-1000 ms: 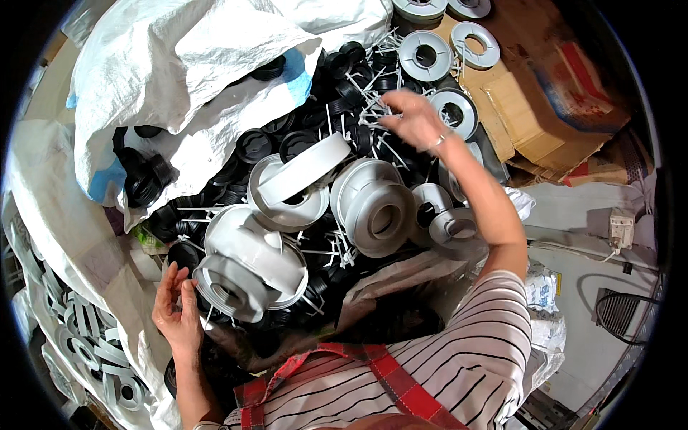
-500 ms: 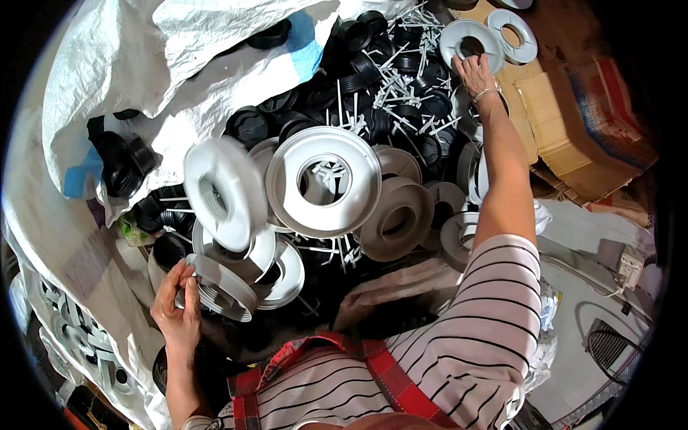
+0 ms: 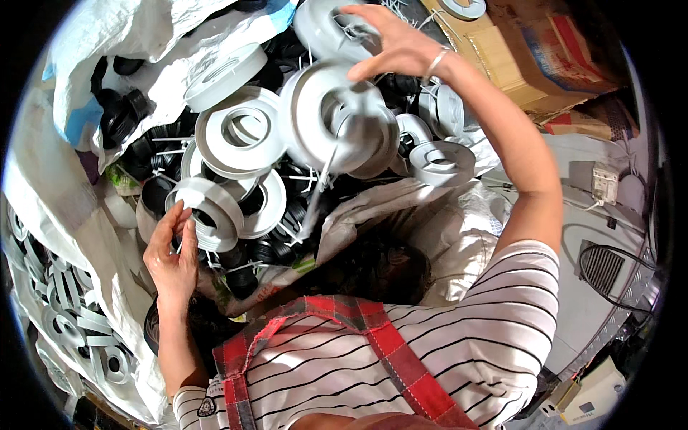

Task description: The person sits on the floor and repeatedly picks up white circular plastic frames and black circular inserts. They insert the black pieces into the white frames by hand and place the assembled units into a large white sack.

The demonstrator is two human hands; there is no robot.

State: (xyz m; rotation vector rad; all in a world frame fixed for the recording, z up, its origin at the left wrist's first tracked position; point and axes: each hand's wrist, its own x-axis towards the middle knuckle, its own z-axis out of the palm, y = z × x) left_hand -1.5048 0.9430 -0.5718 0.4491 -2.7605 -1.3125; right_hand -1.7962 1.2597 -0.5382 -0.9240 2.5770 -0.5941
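Observation:
My left hand (image 3: 172, 251) pinches the near-left rim of a light grey plastic flanged ring (image 3: 226, 228) with a threaded collar, fingers closed at its edge. Higher up, my right hand (image 3: 398, 46) reaches over the heap, thumb and fingers spread wide apart. Beneath and beside it are a blurred grey flanged ring (image 3: 315, 32) and another large one (image 3: 301, 118); I see neither gripped. Blurred white plastic sticks (image 3: 315, 197) are in mid-motion below them. A pale flanged ring (image 3: 238, 147) lies flat between my hands, and another (image 3: 222, 75) stands tilted behind it.
Black threaded plastic rings (image 3: 118, 122) lie under and around the grey ones. A white woven sack (image 3: 93, 236) borders the left, with grey ring pieces (image 3: 72, 315) beyond. Cardboard (image 3: 502, 54) lies at the far right; a grey panel with a socket (image 3: 605, 183) is at right.
My right hand has come left from the rings on the cardboard, and its fingers have spread. Several grey rings have shifted. My left hand stays at the ring, which has tilted and moved up.

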